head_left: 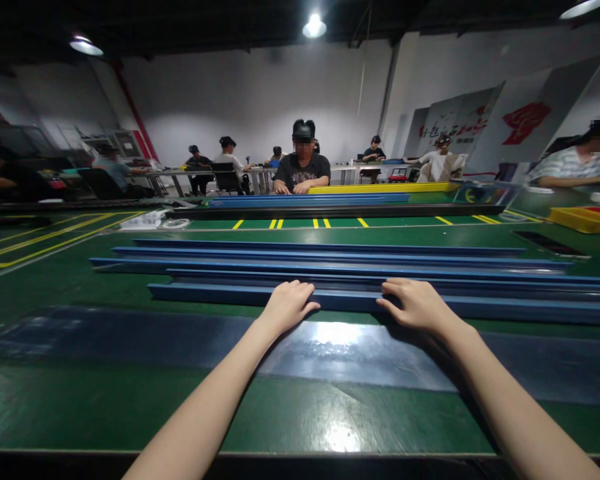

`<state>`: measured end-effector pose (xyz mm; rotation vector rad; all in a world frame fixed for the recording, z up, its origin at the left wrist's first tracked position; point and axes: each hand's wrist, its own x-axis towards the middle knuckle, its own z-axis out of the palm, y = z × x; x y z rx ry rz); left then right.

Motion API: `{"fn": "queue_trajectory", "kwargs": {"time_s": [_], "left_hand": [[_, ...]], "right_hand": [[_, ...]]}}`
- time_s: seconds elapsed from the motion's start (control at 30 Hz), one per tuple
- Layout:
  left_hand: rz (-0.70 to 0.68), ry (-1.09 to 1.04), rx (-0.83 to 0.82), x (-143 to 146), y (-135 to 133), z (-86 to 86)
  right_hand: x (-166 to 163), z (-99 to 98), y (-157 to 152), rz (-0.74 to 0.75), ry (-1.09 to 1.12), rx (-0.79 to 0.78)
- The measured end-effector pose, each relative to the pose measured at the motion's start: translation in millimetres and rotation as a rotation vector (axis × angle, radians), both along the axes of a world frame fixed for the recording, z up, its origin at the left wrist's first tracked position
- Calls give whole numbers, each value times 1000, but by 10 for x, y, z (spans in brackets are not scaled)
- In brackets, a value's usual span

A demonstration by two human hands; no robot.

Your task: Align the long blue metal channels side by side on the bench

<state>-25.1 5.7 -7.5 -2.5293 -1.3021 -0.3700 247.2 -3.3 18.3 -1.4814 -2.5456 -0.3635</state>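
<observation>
The left hand (pixel 289 305) and right hand (pixel 414 303) seem to pinch the near wall of a long, stiff-looking, blue, grooved bar (pixel 345 302), thumbs in front. It lies on the shiny green surface (pixel 105 413), between a flat see-through strip (pixel 155 335) and more long blue bars (pixel 130 266). This looks like the holding step; shifting it probably calls for both hands moving evenly.

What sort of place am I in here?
Probably a workshop or assembly hall: long blue channels lie on a green worktable, several people sit around the room, and lamps shine overhead.
</observation>
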Motion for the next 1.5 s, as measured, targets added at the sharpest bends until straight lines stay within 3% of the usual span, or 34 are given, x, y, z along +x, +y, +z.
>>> {"fn": "queue_trajectory", "kwargs": {"time_s": [1.5], "left_hand": [[1, -21, -38, -4, -18, 29]], "right_hand": [[-9, 24, -12, -3, 7, -21]]}}
